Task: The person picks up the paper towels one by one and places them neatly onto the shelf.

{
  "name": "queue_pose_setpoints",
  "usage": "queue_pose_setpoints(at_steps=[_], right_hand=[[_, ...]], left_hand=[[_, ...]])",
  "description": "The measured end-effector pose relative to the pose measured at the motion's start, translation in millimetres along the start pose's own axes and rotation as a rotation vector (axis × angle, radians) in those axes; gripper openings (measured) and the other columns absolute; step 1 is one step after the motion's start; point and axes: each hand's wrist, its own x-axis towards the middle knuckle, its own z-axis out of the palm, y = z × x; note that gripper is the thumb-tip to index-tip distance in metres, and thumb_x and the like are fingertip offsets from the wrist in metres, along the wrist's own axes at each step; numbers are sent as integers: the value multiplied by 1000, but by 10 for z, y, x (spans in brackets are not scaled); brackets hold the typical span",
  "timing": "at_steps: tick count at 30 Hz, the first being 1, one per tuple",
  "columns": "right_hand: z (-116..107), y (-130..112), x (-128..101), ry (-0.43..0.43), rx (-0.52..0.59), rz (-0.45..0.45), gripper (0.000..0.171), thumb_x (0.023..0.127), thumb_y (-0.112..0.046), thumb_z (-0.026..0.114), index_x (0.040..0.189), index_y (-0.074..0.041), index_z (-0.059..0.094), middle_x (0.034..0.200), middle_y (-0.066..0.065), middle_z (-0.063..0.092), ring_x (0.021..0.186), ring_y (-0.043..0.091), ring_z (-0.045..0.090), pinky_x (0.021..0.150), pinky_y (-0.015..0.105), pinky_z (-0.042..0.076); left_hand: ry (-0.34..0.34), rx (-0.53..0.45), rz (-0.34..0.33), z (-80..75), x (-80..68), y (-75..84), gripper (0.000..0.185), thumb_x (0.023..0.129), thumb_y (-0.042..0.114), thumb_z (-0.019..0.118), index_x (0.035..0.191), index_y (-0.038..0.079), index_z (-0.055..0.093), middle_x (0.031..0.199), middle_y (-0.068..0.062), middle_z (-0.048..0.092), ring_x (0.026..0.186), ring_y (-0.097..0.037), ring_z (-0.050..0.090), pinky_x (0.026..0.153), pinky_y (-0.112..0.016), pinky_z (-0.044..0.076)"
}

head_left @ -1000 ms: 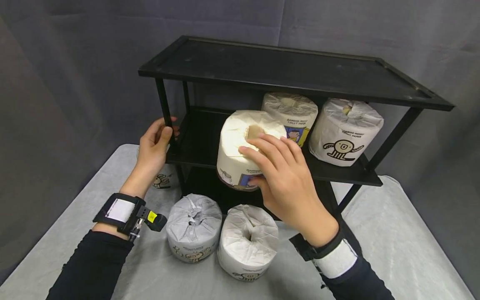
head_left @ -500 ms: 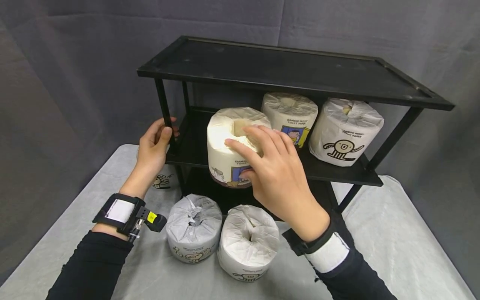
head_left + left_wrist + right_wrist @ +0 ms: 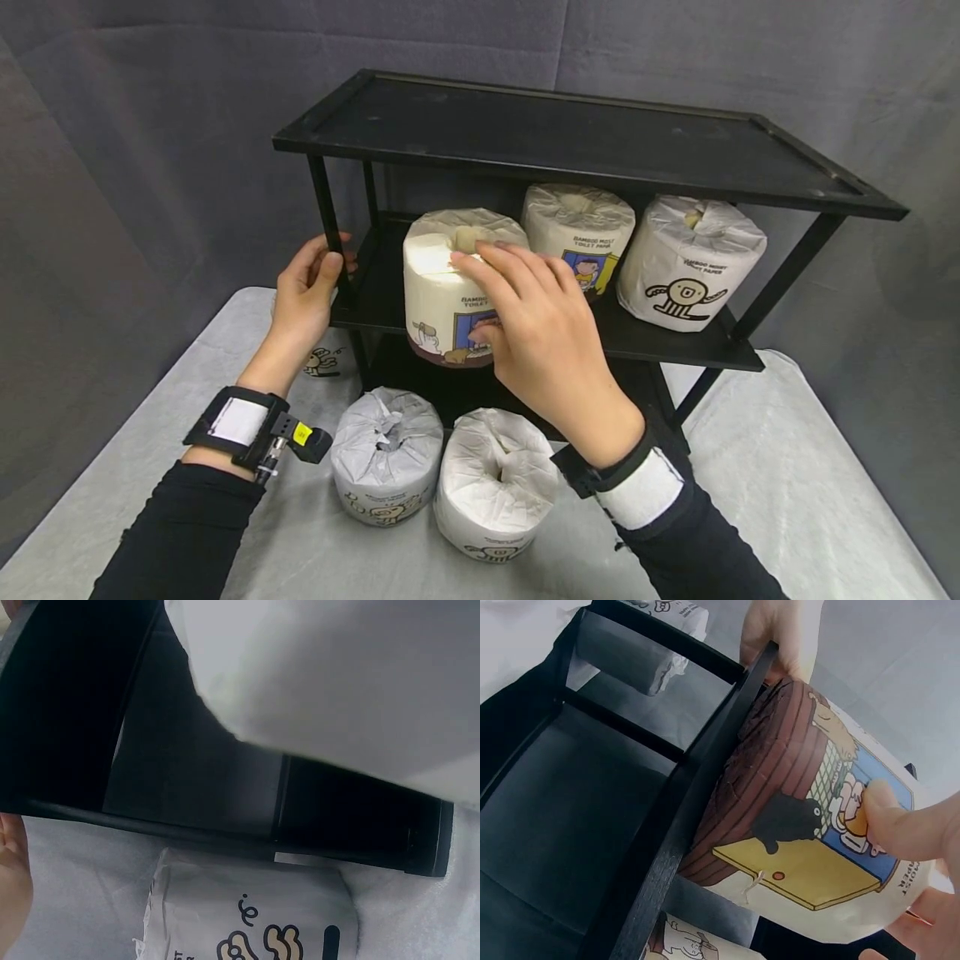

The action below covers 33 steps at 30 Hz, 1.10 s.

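My right hand grips a wrapped toilet paper roll, fingers over its top and thumb on the printed side. The roll is at the front left of the black rack's middle shelf. In the right wrist view the roll leans tilted against the shelf's front rail, its brown base showing. My left hand holds the rack's front left post. Its palm shows at the edge of the left wrist view.
Two more wrapped rolls stand on the middle shelf to the right. Two rolls sit on the cloth-covered table before the rack. Another roll lies behind my left wrist. The top shelf holds nothing.
My right hand has carried the roll leftward and further in toward the middle shelf, turning it more upright. The left hand has stayed on the post.
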Motion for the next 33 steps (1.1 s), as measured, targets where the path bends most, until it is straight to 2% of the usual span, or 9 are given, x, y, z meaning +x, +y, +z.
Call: queue_pose_setpoints(at_steps=[5,10,15,21,27,33], right_hand=[[4,17,23,16,2,1,76,68,-2,89,134,-2,52,135,12,59,125,26,52,100,44,40],[34,37,61,14,7,17,71,69,-2,88,131,-3,54,134,11,60,125,25,52,101,45,39],[70,33,96,4,16,43,69,71,-2,87,132,-4,54,133,11,59,126,24,51,101,43,40],[121,27,148,-14,-2,57,69,72,-4,87,133,-4,53,133,10,58,125,25,51,100,42,41],[146,18,188,-20,-9,60,69,73,-5,87,133,-4,53,131,11,59,124,26,52,99,42,41],[194,36,264,-25,-48,55,67,73,-7,87,131,-4,54,127,11,62,119,26,56,97,42,42]], left_hand=[[1,7,1,3,-1,0,46,99,34,52,127,-1,60,100,4,67,95,-8,62,92,-24,46],[11,-12,12,5,-2,-9,55,95,41,55,126,-4,60,100,3,68,95,-9,62,92,-23,45],[11,-21,10,8,-3,-9,59,94,41,56,127,-8,57,100,2,68,94,-8,63,91,-22,46],[12,-27,13,8,-6,-17,56,94,42,56,126,-4,59,102,-3,68,94,-9,63,91,-23,46],[7,-23,8,6,-6,-12,57,95,40,55,127,-7,57,101,-3,68,94,-9,63,90,-23,46],[11,-22,19,12,-1,-13,57,92,45,56,124,-2,61,101,-5,68,93,-9,63,89,-23,46]])
